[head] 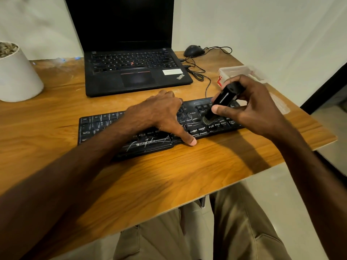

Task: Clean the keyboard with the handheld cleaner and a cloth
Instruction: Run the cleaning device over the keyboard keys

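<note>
Gripping handheld cleaner [224, 99], right hand [251, 109]; left hand [159, 113] spread on keyboard [99, 124] beside it.

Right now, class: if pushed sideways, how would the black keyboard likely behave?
Probably stiff: the keyboard lies flat as one slab. It may slide on the smooth wooden table, perhaps why the left hand rests on it. Unlikely to tip, being low.
</note>
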A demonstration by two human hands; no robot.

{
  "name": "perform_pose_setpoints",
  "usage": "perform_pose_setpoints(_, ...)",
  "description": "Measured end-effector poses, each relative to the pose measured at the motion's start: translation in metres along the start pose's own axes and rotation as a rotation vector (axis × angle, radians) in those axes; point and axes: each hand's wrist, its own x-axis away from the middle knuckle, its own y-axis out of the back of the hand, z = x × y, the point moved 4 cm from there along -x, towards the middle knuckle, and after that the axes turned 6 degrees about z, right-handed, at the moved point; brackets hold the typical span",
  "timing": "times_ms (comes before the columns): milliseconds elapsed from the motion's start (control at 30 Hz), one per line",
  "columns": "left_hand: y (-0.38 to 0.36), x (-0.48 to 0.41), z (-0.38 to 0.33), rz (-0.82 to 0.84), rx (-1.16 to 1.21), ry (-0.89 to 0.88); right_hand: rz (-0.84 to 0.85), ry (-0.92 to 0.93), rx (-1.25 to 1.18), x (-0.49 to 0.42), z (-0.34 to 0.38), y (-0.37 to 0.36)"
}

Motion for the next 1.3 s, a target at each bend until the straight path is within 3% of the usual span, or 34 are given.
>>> perform_pose_setpoints(233,0.0,0.0,0.0,-0.005,-0.004,-0.006,0.038,-0.02,0.01,-0.01,0.0,-0.014)
perform_pose_setpoints(400,0.001,0.002,-0.003,0.008,-0.006,-0.002,-0.061,-0.079,0.15,-0.012,-0.006,0.007)
perform_pose_setpoints(600,0.001,0.002,-0.003,0.013,-0.017,0.002,-0.038,-0.09,0.09,-0.011,-0.01,0.0)
perform_pose_setpoints(767,0.001,0.003,-0.003,0.011,-0.019,-0.001,-0.14,-0.111,0.147,-0.006,-0.014,0.015)
perform_pose_setpoints(1300,0.002,-0.001,-0.001,-0.002,-0.018,-0.013,0.037,-0.083,0.261,0.003,-0.001,0.019)
